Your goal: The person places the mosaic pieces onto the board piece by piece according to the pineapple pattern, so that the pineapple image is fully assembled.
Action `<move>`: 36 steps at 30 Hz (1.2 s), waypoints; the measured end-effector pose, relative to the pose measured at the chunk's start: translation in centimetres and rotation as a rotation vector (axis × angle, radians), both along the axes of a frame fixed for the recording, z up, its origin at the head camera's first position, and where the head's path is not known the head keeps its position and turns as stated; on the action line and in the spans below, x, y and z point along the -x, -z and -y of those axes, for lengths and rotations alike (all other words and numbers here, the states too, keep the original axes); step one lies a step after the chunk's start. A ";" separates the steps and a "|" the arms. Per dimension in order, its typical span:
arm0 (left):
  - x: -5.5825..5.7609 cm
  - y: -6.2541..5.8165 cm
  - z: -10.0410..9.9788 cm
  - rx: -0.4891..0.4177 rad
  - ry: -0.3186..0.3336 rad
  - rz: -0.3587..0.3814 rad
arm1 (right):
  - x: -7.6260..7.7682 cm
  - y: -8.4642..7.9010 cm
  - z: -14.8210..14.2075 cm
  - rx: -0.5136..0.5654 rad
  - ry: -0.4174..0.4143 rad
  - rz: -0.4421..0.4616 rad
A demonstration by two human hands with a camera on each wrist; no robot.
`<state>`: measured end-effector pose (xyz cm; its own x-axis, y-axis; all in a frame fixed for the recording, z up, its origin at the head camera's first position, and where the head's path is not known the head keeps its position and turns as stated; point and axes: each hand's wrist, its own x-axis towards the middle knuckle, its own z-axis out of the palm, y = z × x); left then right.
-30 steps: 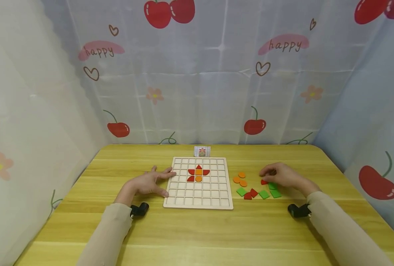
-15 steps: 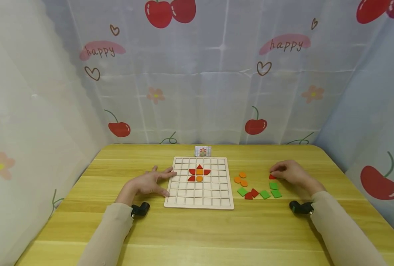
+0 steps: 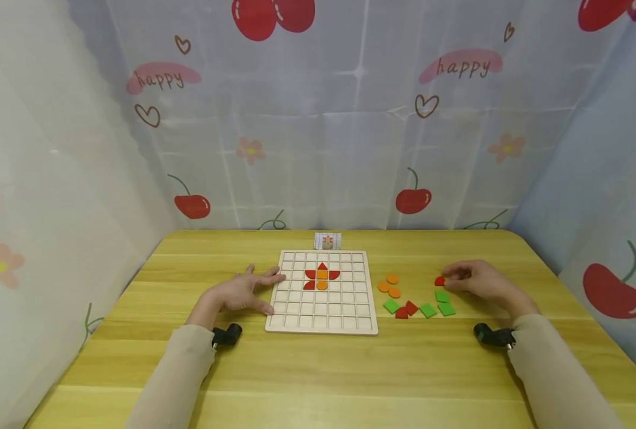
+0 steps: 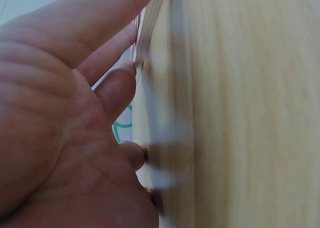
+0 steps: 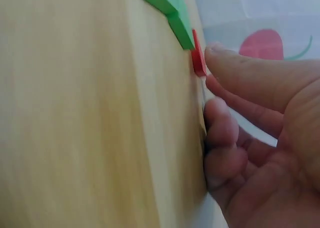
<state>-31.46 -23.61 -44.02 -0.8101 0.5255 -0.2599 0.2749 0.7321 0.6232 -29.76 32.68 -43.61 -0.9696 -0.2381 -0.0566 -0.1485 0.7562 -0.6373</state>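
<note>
At the right hand (image 3: pixel 480 283): red piece (image 3: pixel 439 281) on the table (image 3: pixel 318 375).
Pinched or merely touched: cannot tell. Just nearer: green tiles (image 3: pixel 442 296). Leftward: orange discs (image 3: pixel 391 279), then grid board (image 3: pixel 320 322) bearing a red-and-orange figure (image 3: pixel 322 274). On the board's left edge: left hand (image 3: pixel 237 294), fingers spread, grasping nothing. Beyond board: small card (image 3: pixel 327 241).

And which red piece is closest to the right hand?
The loose red piece at the right hand, beyond the green squares; the two other loose red pieces lie nearer the board, the rest sit on it.
</note>
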 end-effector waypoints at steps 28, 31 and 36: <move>0.1 0.0 0.1 -0.024 0.000 0.018 | 0.3 0.3 0.9 -0.102 0.045 -0.034; 0.0 0.0 0.1 -0.019 -0.005 0.018 | 0.2 0.1 1.0 -0.098 0.022 -0.030; 0.0 -0.1 0.1 -0.009 -0.008 0.014 | -0.1 -0.2 0.8 -0.089 -0.010 -0.042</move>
